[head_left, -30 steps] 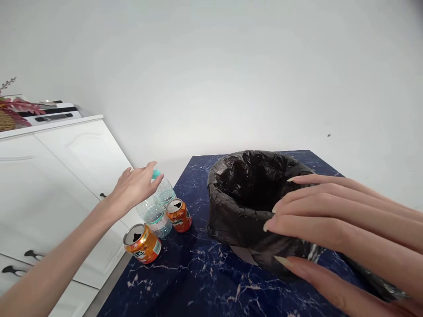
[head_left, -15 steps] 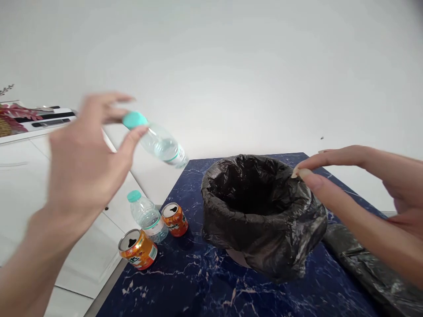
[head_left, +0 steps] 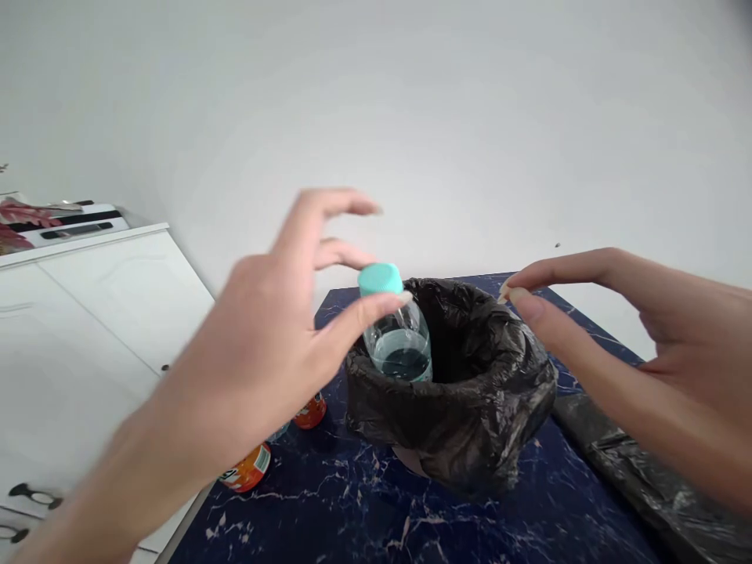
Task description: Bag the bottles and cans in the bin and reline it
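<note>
Rising behind everything, the smooth pale wall [head_left: 411,117] fills the upper view. At the left stands a white panelled cabinet [head_left: 88,337] with dark handles, its top edge slanting up towards the wall. The dark blue bench [head_left: 352,517], veined white like marble, has its far edge close behind the bin, while its left and right edges spread towards the viewer; the broadest stretch of surface lies in front of the bin. That round bin, lined with a crinkled black plastic bag [head_left: 446,423], has the bag folded down over its rim, and the right half of its mouth is open from above. A flat heap of black plastic [head_left: 640,470] lies along the right side.

Of the two hands, the left hand [head_left: 276,305] holds thumb and one finger closed around the bottle's top, another finger arched well apart. The right hand [head_left: 663,329] pinches the bag's edge at the bin's right rim, thumb and forefinger together.

The clear plastic bottle with a turquoise cap [head_left: 405,345] stands nearly upright in the left of the mouth, its base hidden by the near rim. Near the bench's left edge, mostly behind the left arm, show a sliver of a second clear bottle [head_left: 279,432] and two orange metal cans [head_left: 250,470].
</note>
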`<state>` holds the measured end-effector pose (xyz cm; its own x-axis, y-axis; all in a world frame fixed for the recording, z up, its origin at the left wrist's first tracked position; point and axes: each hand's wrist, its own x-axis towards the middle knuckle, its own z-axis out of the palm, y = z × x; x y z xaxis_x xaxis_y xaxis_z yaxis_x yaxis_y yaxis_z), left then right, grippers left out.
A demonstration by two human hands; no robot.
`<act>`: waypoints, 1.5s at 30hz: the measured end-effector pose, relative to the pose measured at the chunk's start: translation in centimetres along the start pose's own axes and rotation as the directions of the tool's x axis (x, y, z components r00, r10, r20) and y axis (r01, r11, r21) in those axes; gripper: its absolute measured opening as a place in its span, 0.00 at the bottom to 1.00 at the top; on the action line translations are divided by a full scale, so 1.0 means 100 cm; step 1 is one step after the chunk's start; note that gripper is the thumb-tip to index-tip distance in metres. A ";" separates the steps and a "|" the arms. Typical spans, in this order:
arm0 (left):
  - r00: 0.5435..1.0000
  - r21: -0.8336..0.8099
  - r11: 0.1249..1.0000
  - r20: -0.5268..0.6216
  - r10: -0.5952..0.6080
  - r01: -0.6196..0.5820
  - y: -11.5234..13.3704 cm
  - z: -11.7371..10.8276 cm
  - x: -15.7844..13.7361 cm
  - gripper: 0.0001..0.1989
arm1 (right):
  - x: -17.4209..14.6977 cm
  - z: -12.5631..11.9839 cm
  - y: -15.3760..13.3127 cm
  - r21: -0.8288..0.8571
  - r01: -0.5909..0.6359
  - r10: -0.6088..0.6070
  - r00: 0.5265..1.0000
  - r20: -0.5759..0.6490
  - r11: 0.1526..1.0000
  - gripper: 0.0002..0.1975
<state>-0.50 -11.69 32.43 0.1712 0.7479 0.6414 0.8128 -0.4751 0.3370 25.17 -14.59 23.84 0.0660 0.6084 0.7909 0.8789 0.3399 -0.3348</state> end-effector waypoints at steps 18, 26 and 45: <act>0.985 -0.138 0.988 0.144 0.091 -0.071 -0.051 0.040 0.019 0.19 | 0.006 0.010 0.009 0.103 0.055 -0.070 0.987 0.148 0.993 0.10; 0.992 0.384 0.921 0.072 -0.099 0.064 -0.137 0.007 0.001 0.24 | 0.005 0.017 0.011 0.089 0.055 -0.069 0.984 0.162 0.995 0.12; 0.959 0.489 0.872 0.227 -0.166 0.035 -0.219 -0.010 -0.052 0.22 | 0.005 0.017 0.011 0.115 0.001 -0.021 0.984 0.176 0.993 0.15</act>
<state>-19.73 -5.64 22.37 0.1556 0.9020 0.4027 0.9867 -0.1610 -0.0207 25.38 -12.67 22.93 -0.0367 0.7179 0.6952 0.8185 0.4207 -0.3912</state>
